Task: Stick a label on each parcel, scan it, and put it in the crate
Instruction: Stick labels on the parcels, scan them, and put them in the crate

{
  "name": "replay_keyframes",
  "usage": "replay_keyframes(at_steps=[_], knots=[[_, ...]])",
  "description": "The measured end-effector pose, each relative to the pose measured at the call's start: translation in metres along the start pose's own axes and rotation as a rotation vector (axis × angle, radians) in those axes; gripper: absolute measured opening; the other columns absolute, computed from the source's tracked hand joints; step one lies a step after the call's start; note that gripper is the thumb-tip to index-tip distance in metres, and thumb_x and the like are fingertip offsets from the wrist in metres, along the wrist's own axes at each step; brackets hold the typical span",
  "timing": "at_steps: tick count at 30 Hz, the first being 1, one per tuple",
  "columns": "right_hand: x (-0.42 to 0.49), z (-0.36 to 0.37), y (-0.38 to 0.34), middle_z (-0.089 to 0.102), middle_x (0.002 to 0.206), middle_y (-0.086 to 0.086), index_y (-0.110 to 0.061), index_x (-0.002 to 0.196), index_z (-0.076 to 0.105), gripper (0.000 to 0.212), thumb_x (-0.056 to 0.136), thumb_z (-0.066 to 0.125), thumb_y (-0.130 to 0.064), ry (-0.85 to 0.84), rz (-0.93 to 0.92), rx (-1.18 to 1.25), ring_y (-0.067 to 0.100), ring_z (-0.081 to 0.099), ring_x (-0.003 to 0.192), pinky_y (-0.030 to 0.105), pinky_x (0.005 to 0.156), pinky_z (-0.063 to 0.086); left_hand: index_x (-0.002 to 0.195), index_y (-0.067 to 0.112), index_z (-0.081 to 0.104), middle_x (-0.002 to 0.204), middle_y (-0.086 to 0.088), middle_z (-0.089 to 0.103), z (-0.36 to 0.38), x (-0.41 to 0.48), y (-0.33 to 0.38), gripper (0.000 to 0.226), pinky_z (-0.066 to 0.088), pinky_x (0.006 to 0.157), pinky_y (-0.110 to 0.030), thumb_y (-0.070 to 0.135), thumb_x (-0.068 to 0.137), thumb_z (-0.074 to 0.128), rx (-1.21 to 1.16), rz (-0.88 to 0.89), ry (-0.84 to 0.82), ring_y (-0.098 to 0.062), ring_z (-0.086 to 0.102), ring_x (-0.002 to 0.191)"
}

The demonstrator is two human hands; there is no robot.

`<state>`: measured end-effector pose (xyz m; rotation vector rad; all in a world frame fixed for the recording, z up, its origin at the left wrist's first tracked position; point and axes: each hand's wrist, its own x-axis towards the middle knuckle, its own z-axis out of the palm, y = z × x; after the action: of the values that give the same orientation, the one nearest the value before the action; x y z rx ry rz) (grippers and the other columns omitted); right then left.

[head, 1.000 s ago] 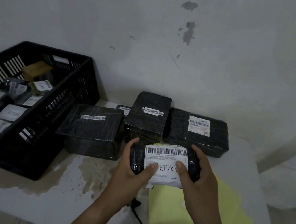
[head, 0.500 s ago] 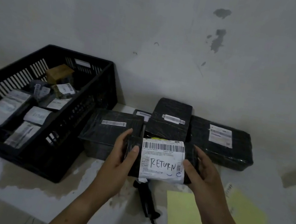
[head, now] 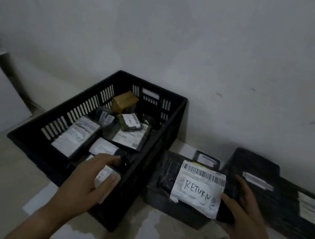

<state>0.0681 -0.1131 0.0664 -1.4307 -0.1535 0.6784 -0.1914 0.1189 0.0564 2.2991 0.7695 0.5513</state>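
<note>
One crate [head: 132,197]; one parcel [head: 197,188] in right hand [head: 245,212]

The crate [head: 174,126] is black, its walls cut by rows of upright slots that show pale. Inside it, the small parcels [head: 77,138] are black with white labels, beside one tan box [head: 125,101] and one olive-green packet [head: 126,124]. The parcel [head: 164,177] by the crate's right wall is black. Its label [head: 197,188] is white with black barcode stripes and black handwritten RETURN. The worktop [head: 156,231] is beige, blotched white.
</note>
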Motion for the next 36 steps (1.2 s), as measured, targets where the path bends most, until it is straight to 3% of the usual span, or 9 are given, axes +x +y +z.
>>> replay_keyframes(at_steps=[4,7,10,14,17,21,25,32,36], knots=[[0.016,0.049,0.003,0.068,0.115,0.004,-0.031,0.124,0.057,0.044,0.092,0.058,-0.001,0.015,0.024,-0.025,0.028,0.066,0.098,0.04,0.069,0.056,0.133,0.042,0.056,0.133,0.033,0.051,-0.034,0.0,-0.058,0.038,0.037,0.098,-0.015,0.058,0.101,0.043,0.311,0.065,-0.11,0.009,0.05,0.122],[0.027,0.092,0.0,0.068,0.109,0.004,-0.029,0.117,0.057,0.033,0.093,0.059,-0.007,0.015,0.048,0.0,0.029,0.068,0.096,0.046,0.073,0.057,0.136,0.035,0.059,0.141,0.018,0.053,-0.063,0.006,-0.099,0.048,0.036,0.104,-0.026,0.062,0.099,0.044,0.458,0.119,-0.158,-0.005,0.052,0.129],[0.039,0.128,-0.005,0.071,0.104,0.003,-0.023,0.116,0.058,0.024,0.094,0.06,-0.012,0.013,-0.005,0.006,0.023,0.071,0.092,0.037,0.067,0.056,0.146,0.028,0.053,0.155,0.002,0.046,-0.092,0.032,-0.135,0.062,0.036,0.114,-0.042,0.066,0.097,0.043,0.499,0.13,-0.122,-0.018,0.043,0.141],[0.072,0.172,-0.011,0.07,0.111,0.004,-0.017,0.116,0.06,0.025,0.092,0.065,-0.023,0.016,-0.109,-0.15,0.02,0.067,0.101,0.04,0.087,0.055,0.158,0.022,0.033,0.169,-0.005,0.021,-0.128,0.085,-0.182,0.083,0.022,0.123,-0.053,0.074,0.094,0.033,0.563,-0.022,-0.004,-0.027,0.019,0.155],[0.107,0.203,-0.015,0.069,0.109,0.009,-0.021,0.098,0.062,0.011,0.091,0.068,-0.027,0.01,-0.149,-0.257,0.018,0.065,0.092,0.032,0.072,0.052,0.162,0.019,0.024,0.17,-0.007,0.014,-0.136,0.102,-0.202,0.101,0.03,0.12,-0.053,0.087,0.087,0.019,0.619,-0.123,-0.071,-0.028,0.021,0.155],[0.155,0.234,-0.018,0.067,0.104,0.005,-0.02,0.104,0.055,0.021,0.09,0.069,-0.028,-0.003,-0.375,-0.66,0.022,0.066,0.089,0.041,0.075,0.057,0.163,0.024,0.017,0.171,-0.002,0.01,-0.134,0.102,-0.206,0.099,0.033,0.119,-0.052,0.087,0.087,0.021,0.568,-0.104,-0.054,-0.025,0.023,0.154],[0.199,0.255,-0.023,0.067,0.116,0.008,-0.017,0.117,0.054,0.026,0.093,0.064,-0.02,-0.098,-0.561,-1.048,0.028,0.062,0.092,0.029,0.075,0.044,0.163,0.029,0.011,0.17,0.008,0.005,-0.137,0.102,-0.205,0.096,0.029,0.121,-0.047,0.087,0.088,0.021,0.505,-0.094,-0.041,-0.015,0.01,0.157],[0.273,0.277,-0.012,0.063,0.107,0.02,-0.014,0.119,0.053,0.028,0.092,0.05,-0.007,-0.177,-0.506,-1.384,0.033,0.059,0.086,0.037,0.076,0.048,0.162,0.038,0.015,0.17,0.011,0.004,-0.135,0.102,-0.202,0.091,0.028,0.119,-0.047,0.088,0.086,0.018,0.522,-0.081,-0.049,-0.015,0.006,0.157],[0.293,0.284,0.008,0.055,0.124,0.021,-0.016,0.129,0.054,0.038,0.091,0.053,-0.016,-0.264,-0.399,-1.556,0.036,0.058,0.102,0.036,0.081,0.049,0.161,0.038,0.019,0.17,0.008,0.002,-0.134,0.102,-0.203,0.09,0.031,0.117,-0.048,0.088,0.086,0.019,0.557,-0.06,-0.053,-0.017,0.005,0.157]])
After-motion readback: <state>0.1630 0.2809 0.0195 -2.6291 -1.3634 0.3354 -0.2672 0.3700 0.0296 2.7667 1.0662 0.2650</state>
